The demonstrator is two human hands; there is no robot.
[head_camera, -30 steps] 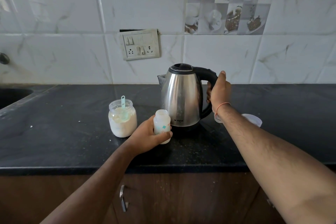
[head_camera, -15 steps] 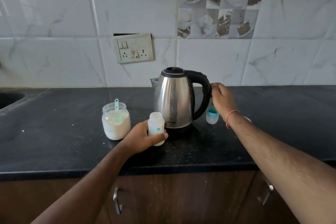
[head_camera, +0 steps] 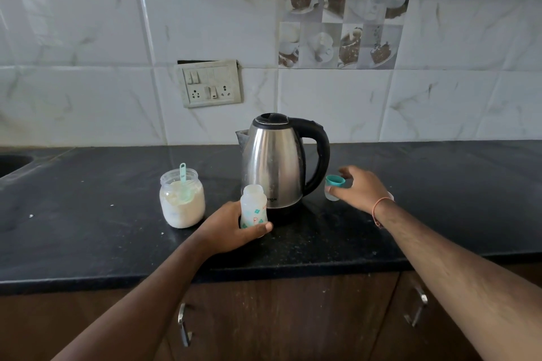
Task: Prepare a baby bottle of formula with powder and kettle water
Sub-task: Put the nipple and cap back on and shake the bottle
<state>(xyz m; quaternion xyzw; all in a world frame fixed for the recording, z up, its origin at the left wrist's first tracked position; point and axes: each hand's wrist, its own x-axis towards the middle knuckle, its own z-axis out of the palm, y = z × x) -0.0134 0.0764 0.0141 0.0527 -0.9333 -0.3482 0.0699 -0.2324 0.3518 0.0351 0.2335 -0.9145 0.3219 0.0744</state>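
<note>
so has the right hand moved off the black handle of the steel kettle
Yes. The right hand has left the black handle of the steel kettle, dropping down and right to the teal-rimmed bottle cap on the black counter.

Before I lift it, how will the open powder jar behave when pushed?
The powder jar looks squat and more than half full, so it will probably slide rather than tip. Its clear wall seems smooth, perhaps slippery. With no lid, the scoop and powder may shift.
</note>
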